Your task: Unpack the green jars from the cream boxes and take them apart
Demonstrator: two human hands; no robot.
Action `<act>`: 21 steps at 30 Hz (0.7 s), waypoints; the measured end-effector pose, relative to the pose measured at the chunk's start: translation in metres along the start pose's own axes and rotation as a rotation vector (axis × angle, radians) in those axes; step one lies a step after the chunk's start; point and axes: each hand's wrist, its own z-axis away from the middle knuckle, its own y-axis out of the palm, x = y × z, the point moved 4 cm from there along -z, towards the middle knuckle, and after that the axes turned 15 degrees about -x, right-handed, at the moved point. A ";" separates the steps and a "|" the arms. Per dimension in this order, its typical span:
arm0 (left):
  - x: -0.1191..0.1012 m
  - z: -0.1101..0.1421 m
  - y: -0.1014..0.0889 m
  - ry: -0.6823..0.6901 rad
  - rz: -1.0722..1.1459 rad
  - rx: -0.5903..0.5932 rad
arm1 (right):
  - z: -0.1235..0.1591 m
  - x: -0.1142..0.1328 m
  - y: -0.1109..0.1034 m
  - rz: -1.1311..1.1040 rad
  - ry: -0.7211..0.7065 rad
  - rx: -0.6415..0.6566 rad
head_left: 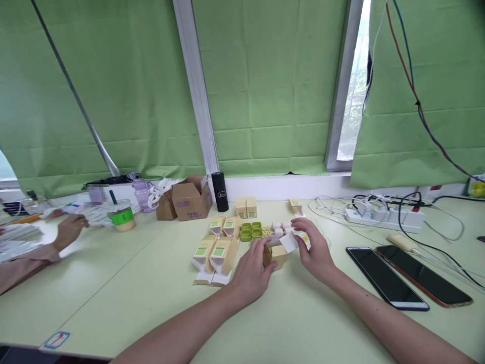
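Note:
My left hand [250, 270] is wrapped round a small tan carton [279, 258], holding it on the table. At its top, my right hand [314, 250] pinches the white inner side of a raised flap [289, 242] between thumb and fingers. What lies inside the carton is mostly hidden. Left of my hands lie several matching open cartons [223, 253] with green labels and flaps folded out. Just beyond are olive-green square pieces [246, 234], small yellowish pieces [267, 231] and whitish-pink pieces [278, 231], partly covered by my hands.
Two upright cartons [246, 208] and a black cylinder [220, 192] stand behind, beside a brown cardboard box [192, 199]. Two phones [386, 277] and a power strip [386, 220] with tangled cables are at right. At left are a drink cup [122, 217] and another person's hand [70, 231].

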 end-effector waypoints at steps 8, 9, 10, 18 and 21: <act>0.009 0.000 0.005 -0.067 0.080 0.001 | 0.015 -0.001 0.008 0.016 -0.276 0.284; 0.010 0.000 0.005 -0.076 0.092 0.000 | 0.014 0.000 0.009 0.016 -0.264 0.294; 0.011 0.000 0.006 -0.084 0.104 0.000 | 0.014 0.001 0.009 0.014 -0.253 0.300; 0.017 0.000 0.009 -0.175 0.184 -0.021 | 0.008 0.013 0.008 -0.061 -0.067 0.316; 0.019 0.000 0.010 -0.184 0.212 -0.018 | 0.006 0.015 0.005 -0.113 0.003 0.326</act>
